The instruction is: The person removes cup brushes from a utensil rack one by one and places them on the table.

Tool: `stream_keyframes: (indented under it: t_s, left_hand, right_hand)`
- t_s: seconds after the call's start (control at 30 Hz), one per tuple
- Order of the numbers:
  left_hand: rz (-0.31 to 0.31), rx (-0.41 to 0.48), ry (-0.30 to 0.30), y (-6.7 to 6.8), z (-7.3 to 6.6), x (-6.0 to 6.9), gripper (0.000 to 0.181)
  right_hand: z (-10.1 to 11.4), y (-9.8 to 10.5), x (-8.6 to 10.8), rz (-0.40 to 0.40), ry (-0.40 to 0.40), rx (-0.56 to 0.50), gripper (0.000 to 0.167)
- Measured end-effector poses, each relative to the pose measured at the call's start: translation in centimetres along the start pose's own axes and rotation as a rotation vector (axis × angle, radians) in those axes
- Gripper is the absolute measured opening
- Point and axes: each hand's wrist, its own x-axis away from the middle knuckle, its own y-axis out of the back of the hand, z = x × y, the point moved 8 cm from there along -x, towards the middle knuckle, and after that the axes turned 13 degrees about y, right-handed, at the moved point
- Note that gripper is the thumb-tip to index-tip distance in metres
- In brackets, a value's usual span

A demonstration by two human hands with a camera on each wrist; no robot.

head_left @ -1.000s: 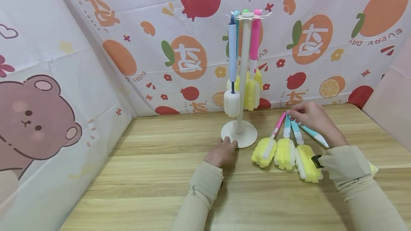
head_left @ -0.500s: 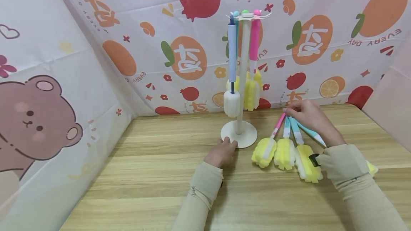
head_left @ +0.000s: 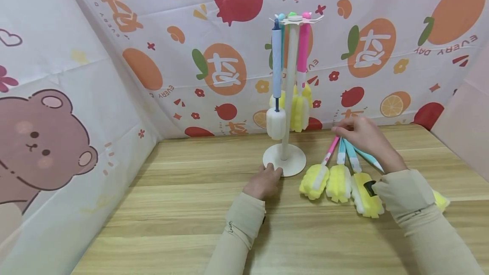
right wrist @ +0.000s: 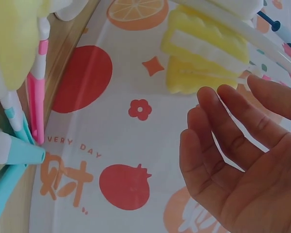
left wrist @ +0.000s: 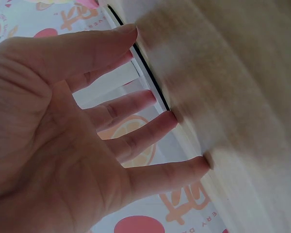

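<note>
My left hand (head_left: 263, 181) touches the near edge of the white round base (head_left: 293, 162) of an upright brush stand. In the left wrist view its fingers (left wrist: 145, 131) are spread, fingertips at the base rim and the tabletop. My right hand (head_left: 363, 137) hovers over the handle tips of several sponge brushes lying fanned out. In the right wrist view its fingers (right wrist: 208, 126) are loosely bent, with nothing between them. Nearest is the pink-handled brush (head_left: 331, 150); teal-handled brushes (head_left: 351, 156) lie beside it. Their yellow-and-white sponge heads (head_left: 338, 183) point towards me.
From the stand's top hooks hang a blue-handled brush (head_left: 276, 63) with a white head, a pink-handled brush (head_left: 303, 50) and others partly hidden. Another yellow sponge head (head_left: 441, 200) shows behind the right sleeve. A fruit-print cloth (head_left: 237, 75) backs the wooden table (head_left: 172, 224).
My right hand has shifted slightly left and away from me, from above the teal handles to beside the pink handle's tip. The left hand and the stand have stayed put.
</note>
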Motion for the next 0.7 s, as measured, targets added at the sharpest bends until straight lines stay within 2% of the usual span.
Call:
stream_keyframes:
  t_s: [0.27,0.7]
  left_hand:
    - [-0.004,0.005,-0.002,0.0,0.0,-0.1,0.023]
    - [-0.009,-0.002,-0.003,-0.1,0.0,-0.1,0.025]
  right_hand:
    - [1.3,-0.1,-0.6,-0.02,0.051,0.025,0.023]
    - [2.5,-0.2,-1.1,-0.016,0.073,0.01,0.025]
